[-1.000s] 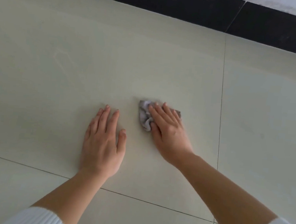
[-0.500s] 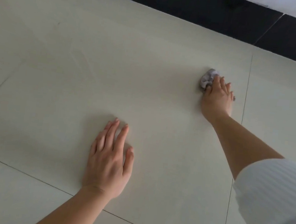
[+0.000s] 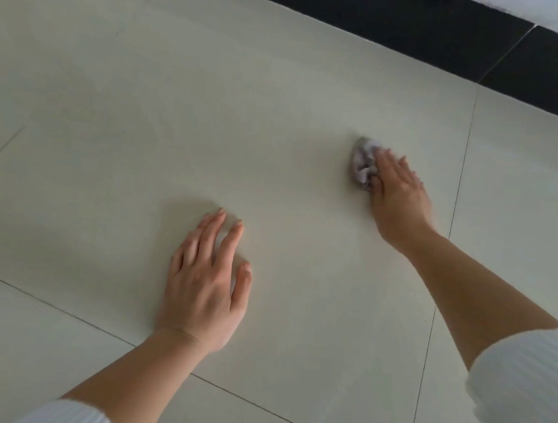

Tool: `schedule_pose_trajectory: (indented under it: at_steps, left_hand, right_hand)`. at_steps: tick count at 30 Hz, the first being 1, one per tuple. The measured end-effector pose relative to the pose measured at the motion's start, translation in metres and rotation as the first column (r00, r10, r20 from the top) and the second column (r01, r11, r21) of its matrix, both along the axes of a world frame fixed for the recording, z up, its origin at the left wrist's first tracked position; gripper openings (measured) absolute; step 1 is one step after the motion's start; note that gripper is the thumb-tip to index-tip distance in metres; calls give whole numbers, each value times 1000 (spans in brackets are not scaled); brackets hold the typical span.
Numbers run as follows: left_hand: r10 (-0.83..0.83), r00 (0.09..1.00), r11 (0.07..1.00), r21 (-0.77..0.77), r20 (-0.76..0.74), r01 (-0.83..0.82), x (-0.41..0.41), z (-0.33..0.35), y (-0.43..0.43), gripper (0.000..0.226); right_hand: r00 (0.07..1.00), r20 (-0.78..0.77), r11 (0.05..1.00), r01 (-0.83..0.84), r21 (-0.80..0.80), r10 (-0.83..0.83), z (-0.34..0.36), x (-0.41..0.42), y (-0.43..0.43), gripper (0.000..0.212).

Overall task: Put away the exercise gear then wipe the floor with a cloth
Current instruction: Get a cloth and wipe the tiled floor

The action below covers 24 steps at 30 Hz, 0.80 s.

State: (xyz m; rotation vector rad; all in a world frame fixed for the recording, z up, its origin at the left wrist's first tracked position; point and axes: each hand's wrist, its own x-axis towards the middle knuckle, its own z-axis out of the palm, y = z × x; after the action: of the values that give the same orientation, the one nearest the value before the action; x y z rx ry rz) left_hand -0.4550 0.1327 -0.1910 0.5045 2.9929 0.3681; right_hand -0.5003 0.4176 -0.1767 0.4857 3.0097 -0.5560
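A small crumpled grey-white cloth [image 3: 362, 163] lies on the pale tiled floor [image 3: 143, 111], right of centre. My right hand [image 3: 398, 193] presses down on it with straight fingers, the thumb against its near edge; most of the cloth is hidden under the hand and its left part sticks out. My left hand [image 3: 206, 279] rests flat on the same tile, nearer to me and to the left, fingers spread, holding nothing. No exercise gear is in view.
A black skirting band [image 3: 410, 28] runs along the far edge of the floor below a white wall. Grout lines [image 3: 459, 182] cross the floor just right of the cloth and in front of my left hand.
My right hand slid the cloth away from beside my left hand, out to the far right, then a little back toward me. The left hand stayed planted.
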Motion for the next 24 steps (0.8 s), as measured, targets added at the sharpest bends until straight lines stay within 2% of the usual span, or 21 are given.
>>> schedule_pose_trajectory:
  at_steps: [1, 3, 6, 8, 10, 12, 14, 16, 18, 21, 24]
  left_hand:
    - [-5, 1000, 1000, -1, -2, 5, 0, -1, 0, 57]
    - [-11, 1000, 1000, 17, 0, 11, 0, -3, 1, 58]
    - [-5, 1000, 993, 115, 12, 4, 2, -1, 0, 62]
    - [-23, 997, 965, 261, 70, 4, 2, 5, -4, 67]
    - [-93, 981, 892, 451, 173, 5, -3, 14, -9, 71]
    - [-72, 960, 811, 576, 272, -103, -11, 23, -29, 68]
    - [-46, 978, 848, 526, 206, -71, -16, 22, -73, 61]
    - [-179, 980, 929, 342, 83, 141, -12, 20, -133, 64]
    - [-316, 948, 944, 117, 47, 309, -6, 16, -195, 67]
    - [-361, 931, 928, -82, 47, 364, 0, 18, -257, 68]
    - [-336, 941, 929, -146, 48, 339, 9, 14, -286, 72]
  right_hand:
    - [989, 26, 989, 149, 3, -149, 0, 4, 1, 50]
    - [966, 46, 967, 253, 10, -253, 0, 11, -23, 53]
    - [988, 13, 987, 155, -36, -154, -4, 26, -81, 56]
    - [998, -10, 997, 62, -52, -62, -2, 38, -117, 56]
    - [1000, 1, 998, 11, -55, -11, 3, 45, -144, 57]
    - [999, 23, 997, -35, -62, 36, 6, 49, -170, 57]
    - [994, 37, 993, -99, -61, 102, 6, 54, -199, 58]
    - [985, 41, 985, -164, -59, 166, 6, 61, -229, 60]
    - [975, 34, 974, -216, -69, 219, 4, 73, -258, 61]
    - [951, 6, 950, -309, -55, 309, 3, 93, -298, 64]
    - [905, 7, 904, -424, -60, 425, 4, 119, -337, 64]
